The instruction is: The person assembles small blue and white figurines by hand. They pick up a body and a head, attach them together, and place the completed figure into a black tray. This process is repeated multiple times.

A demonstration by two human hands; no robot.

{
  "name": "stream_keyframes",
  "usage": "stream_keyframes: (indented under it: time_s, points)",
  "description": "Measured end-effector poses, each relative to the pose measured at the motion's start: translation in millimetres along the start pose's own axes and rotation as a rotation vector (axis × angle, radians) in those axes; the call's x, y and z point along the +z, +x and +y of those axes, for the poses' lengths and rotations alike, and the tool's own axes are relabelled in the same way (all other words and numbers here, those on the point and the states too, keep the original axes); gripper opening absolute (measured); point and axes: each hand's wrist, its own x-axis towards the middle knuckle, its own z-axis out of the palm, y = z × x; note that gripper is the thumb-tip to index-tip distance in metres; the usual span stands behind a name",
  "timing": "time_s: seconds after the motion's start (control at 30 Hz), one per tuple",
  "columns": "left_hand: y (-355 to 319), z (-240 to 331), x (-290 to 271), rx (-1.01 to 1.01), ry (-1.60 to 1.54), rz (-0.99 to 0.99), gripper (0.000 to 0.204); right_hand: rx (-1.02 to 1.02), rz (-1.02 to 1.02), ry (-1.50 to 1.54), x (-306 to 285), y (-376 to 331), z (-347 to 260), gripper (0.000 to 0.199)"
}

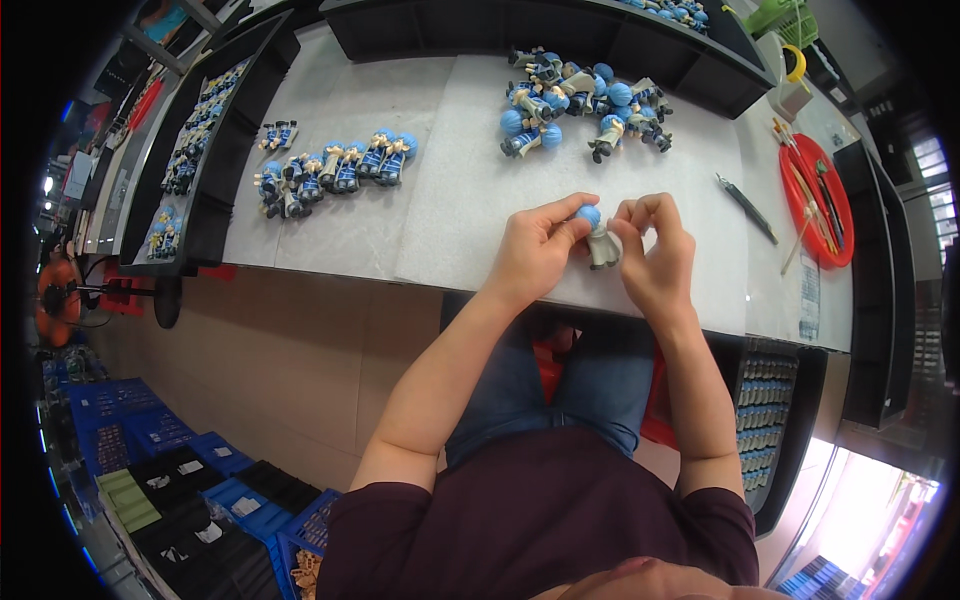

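A small figurine (602,250) with blue hair and a pale grey cape is held upright just above the white work surface, near its front edge. My left hand (535,250) grips it by the head between thumb and forefinger. On its other side, the curled fingers and thumb of my right hand (660,250) come together in a pinch at the figurine's shoulder. Whatever is between those right fingertips is too small to make out. Beyond my hands lies a loose pile of similar blue-haired figurines (560,100).
To the left stands a row of figurines (340,168), beside a black tray (215,170) of more. Another black tray (430,38) borders the back. At right lie a craft knife (747,208) and a red dish (846,225) with tools. A figurine-filled tray (768,425) sits below the table.
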Motion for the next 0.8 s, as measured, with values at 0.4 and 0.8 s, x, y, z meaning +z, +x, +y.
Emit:
stream_keyframes:
  time_s: [0.4, 0.8]
  points:
    - [-2, -2, 2, 0.05, 0.074, 0.02, 0.027, 0.066, -0.079, 0.049, -4, -4, -7, 0.023]
    - [-3, -3, 2, 0.074, 0.053, 0.019, 0.027, 0.036, -0.065, -0.004, -4, -4, -4, 0.023]
